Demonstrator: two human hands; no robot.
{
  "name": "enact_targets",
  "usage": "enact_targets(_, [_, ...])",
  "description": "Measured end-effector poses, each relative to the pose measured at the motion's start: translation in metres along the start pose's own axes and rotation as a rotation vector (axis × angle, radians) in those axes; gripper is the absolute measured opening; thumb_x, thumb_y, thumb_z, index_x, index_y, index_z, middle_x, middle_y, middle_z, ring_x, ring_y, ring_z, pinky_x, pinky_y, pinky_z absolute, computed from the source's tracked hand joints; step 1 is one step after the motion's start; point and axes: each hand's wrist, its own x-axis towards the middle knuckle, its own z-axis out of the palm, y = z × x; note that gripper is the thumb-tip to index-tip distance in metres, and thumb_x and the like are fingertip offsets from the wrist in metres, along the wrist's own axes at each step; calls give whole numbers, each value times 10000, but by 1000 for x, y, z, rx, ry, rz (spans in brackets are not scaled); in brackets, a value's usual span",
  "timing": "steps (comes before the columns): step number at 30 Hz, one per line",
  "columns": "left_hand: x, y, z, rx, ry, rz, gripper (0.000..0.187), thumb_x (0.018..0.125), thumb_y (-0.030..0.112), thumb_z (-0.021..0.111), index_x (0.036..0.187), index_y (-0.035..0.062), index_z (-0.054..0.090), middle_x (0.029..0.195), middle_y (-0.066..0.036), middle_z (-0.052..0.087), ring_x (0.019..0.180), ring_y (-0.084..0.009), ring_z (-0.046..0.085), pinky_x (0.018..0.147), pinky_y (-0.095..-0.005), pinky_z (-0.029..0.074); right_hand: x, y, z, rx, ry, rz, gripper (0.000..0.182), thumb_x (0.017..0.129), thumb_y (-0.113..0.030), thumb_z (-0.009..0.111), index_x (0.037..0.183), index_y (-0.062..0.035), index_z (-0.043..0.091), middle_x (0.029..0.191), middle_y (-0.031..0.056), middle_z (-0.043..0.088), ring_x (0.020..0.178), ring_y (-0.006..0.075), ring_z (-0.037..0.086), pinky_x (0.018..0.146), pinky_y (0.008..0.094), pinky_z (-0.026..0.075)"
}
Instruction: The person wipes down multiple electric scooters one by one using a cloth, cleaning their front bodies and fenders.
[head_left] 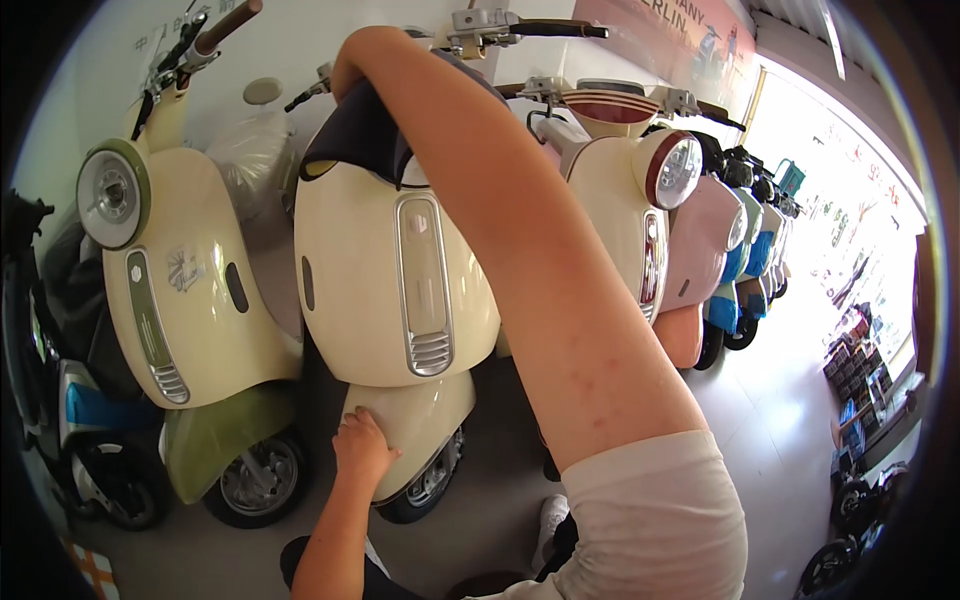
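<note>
In front of me stands a cream scooter (345, 250) with a silver-trimmed vertical grille (425, 285). My left hand (362, 445) rests on its cream front fender (430, 410), above the front wheel, with fingers apart and slightly bent. Across the view reaches my right arm, up to the top of the same scooter. There my right hand (350, 68) bends down at a dark cloth (360, 140) draped over the headlight area. Its fingers are hidden, so whether they grip the cloth does not show.
A cream and green scooter (190, 270) stands close on the left. To the right are a cream scooter with a red-rimmed headlight (675, 170), a pink scooter (695, 245) and several more in a row. Shelves (855, 380) line the far right, beyond the tiled floor (750, 430).
</note>
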Motion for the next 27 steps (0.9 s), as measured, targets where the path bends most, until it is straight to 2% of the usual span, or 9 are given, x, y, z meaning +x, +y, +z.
enact_targets(1, [0, 0, -2, -6, -12, -3, 1052, 681, 489, 926, 1403, -75, 408, 1264, -217, 581, 1119, -335, 647, 902, -447, 564, -4, 2, 0, 25, -95, -17, 392, 768, -339, 737, 1093, -125, 786, 1160, 107, 751, 1008, 265, 713, 867, 446, 545])
enact_targets(6, [-2, 0, -6, -27, -23, 5, 1038, 688, 485, 923, 1405, -62, 410, 1270, -209, 579, 1132, -342, 638, 910, -452, 560, -46, 19, 20, 247, 283, 11, 410, 810, -403, 729, 1079, -97, 772, 1127, 124, 756, 936, 273, 722, 827, 464, 555])
enact_targets(10, [-4, -1, 2, -12, 18, 8, 1050, 694, 484, 919, 1424, -66, 402, 1276, -216, 576, 1121, -336, 638, 907, -450, 551, -19, 57, 15, 535, 114, -87, 318, 835, -486, 729, 893, -181, 794, 885, 12, 755, 724, 156, 666, 718, 354, 535])
enact_targets(12, [-3, 1, 3, -10, 47, 6, 1055, 694, 482, 919, 1431, -67, 402, 1279, -219, 575, 1115, -333, 639, 903, -447, 548, -40, 60, 26, 601, 250, 26, 327, 850, -486, 716, 926, -178, 797, 891, 5, 760, 736, 154, 682, 725, 335, 544])
enact_targets(14, [-7, -2, 3, -34, 76, 30, 1053, 684, 479, 922, 1434, -66, 422, 1281, -220, 581, 1105, -326, 641, 893, -435, 541, 1, 91, 20, 687, 215, -242, 381, 835, -513, 726, 958, -160, 797, 899, 21, 765, 745, 176, 706, 730, 333, 564])
enact_targets(17, [-8, -5, -5, -84, 57, 27, 1045, 666, 479, 933, 1425, -54, 453, 1275, -213, 595, 1097, -324, 645, 891, -422, 536, -49, 79, 44, 908, 299, -37, 398, 803, -535, 748, 949, -166, 782, 893, 29, 762, 700, 186, 693, 684, 349, 563])
enact_targets(22, [-7, -8, 2, -113, 100, 19, 1058, 622, 493, 947, 1408, -40, 481, 1247, -194, 616, 1057, -319, 658, 870, -421, 539, -30, 108, 55, 1149, 299, -125, 335, 860, -478, 744, 938, -154, 781, 935, 43, 776, 749, 172, 720, 682, 323, 569])
enact_targets(24, [-7, -9, 3, -122, 112, 16, 1064, 605, 498, 951, 1400, -37, 488, 1225, -185, 622, 1036, -316, 662, 860, -422, 540, -27, 112, 65, 1335, 477, -274, 297, 957, -417, 670, 1010, -136, 749, 947, 27, 747, 836, 153, 698, 744, 300, 554])
enact_targets(27, [-5, -9, 2, -133, 100, 29, 1066, 581, 503, 954, 1382, -35, 502, 1174, -163, 628, 999, -302, 662, 846, -419, 540, -12, 122, 86, 1589, 694, -538, 296, 968, -412, 657, 1025, -135, 740, 952, 25, 737, 846, 152, 689, 757, 301, 549])
